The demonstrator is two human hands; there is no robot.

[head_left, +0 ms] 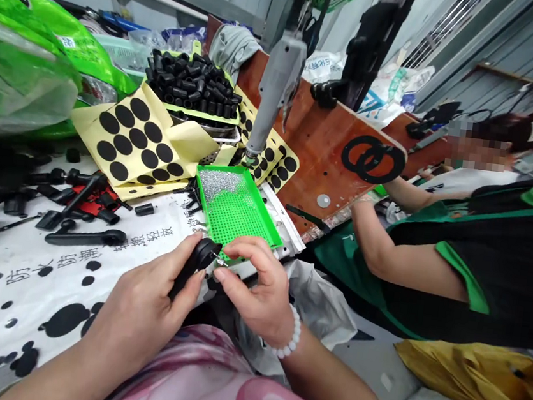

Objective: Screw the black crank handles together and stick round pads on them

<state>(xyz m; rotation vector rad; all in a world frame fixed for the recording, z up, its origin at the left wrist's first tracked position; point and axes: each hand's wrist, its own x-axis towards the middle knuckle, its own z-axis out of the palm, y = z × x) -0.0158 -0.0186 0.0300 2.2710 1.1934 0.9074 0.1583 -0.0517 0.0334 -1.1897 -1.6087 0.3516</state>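
My left hand (149,302) is closed round a black plastic part (202,255) with a rounded, flared end. At that end, the thumb and forefinger of my right hand (259,289) pinch a small silver piece that looks like a screw (221,260). Its tip meets or nearly meets the black part; the exact contact is too small to make out. Just beyond my hands lies a green perforated tray (270,226), with many small silver screws (217,185) heaped at its far end. Above the tray hangs a grey electric screwdriver (275,88), held by neither hand.
Black handle-like parts (86,237) lie on the white printed sheet (144,263) at left. Behind them are yellow sheets of black round stickers (132,136) and a heaped basket of short black tubes (193,82). A brown board (306,140) separates me from a co-worker (437,264) at right.
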